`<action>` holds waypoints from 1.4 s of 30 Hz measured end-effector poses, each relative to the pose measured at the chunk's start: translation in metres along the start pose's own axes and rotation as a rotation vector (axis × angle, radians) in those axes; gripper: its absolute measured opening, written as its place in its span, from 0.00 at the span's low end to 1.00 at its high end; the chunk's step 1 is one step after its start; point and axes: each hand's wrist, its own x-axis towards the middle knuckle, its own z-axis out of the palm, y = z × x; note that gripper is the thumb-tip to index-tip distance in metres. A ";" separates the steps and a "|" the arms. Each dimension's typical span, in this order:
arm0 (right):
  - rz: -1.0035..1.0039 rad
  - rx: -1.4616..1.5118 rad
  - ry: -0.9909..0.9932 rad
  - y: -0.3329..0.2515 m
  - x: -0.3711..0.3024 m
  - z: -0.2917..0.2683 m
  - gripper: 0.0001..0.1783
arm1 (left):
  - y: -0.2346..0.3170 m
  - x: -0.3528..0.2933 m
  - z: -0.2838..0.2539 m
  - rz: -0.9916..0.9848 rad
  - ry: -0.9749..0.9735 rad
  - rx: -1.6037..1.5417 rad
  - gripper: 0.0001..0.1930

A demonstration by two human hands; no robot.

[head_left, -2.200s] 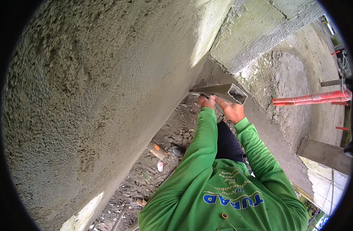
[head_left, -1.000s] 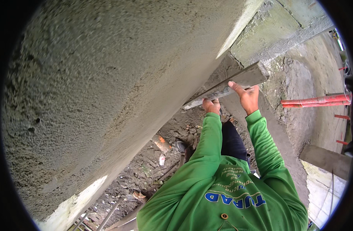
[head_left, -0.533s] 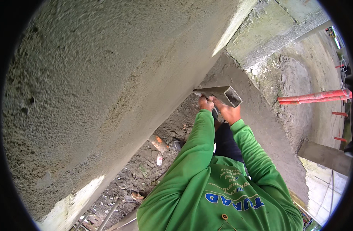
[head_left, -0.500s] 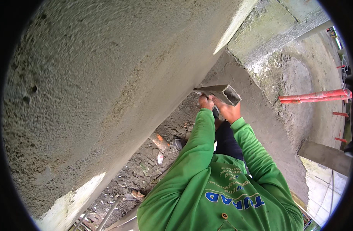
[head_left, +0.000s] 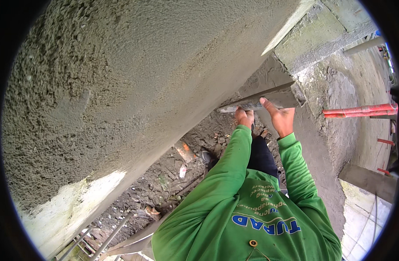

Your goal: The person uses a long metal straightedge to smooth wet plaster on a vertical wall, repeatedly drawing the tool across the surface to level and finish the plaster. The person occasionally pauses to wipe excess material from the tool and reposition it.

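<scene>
the long straightedge (head_left: 262,99) lies crosswise against the wet plaster wall (head_left: 134,82), left hand (head_left: 244,117) clenched beneath it, right hand (head_left: 281,119) pressing open-palmed.

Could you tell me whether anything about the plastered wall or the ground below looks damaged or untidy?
The plastered wall is rough and pitted at the left, smoother toward the straightedge under the left hand and right hand. A bare pale patch shows low down, and rubble litters the ground.

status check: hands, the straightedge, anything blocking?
Left hand gripping the straightedge low. Right hand pressed flat on it. Straightedge lies against the wet plaster wall. Nothing in the way; rubble below.
</scene>
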 end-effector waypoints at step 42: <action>0.034 -0.070 -0.185 -0.016 -0.064 0.090 0.07 | 0.120 -0.053 -0.044 0.180 -0.023 -0.014 0.17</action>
